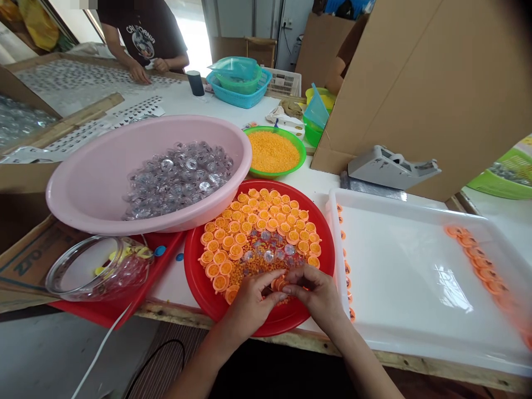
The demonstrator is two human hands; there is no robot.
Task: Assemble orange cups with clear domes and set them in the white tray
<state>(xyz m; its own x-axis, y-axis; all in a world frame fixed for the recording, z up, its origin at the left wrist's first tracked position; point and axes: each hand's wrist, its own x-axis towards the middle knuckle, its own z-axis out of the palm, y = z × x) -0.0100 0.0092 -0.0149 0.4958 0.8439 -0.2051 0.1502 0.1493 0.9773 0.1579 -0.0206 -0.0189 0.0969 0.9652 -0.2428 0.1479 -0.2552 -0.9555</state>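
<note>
Orange pieces sit between the fingertips of both hands, low over the near part of a red basin. The left hand grips them in a narrow pinch of thumb and fingers; the right hand meets it from the other side, its thumb and fingers drawn in on the same pieces. How many are held, and how they fit, the fingers hide.

For this close handling, steady hold and even thumb pressure would likely serve best, with the pieces kept level and low over the basin, so that anything loose drops back inside. Too hard a squeeze from one side could tip them.

Beyond the fingers, small orange beads and a few clear domes lie in the middle of the basin, with orange cups crowded around the sides and far edge. To the right on the tabletop stands a white tray, with a row of orange discs near its far side and another along its near wall. A pink basin of clear parts rises at the left, and a green bowl of beads stands behind.
</note>
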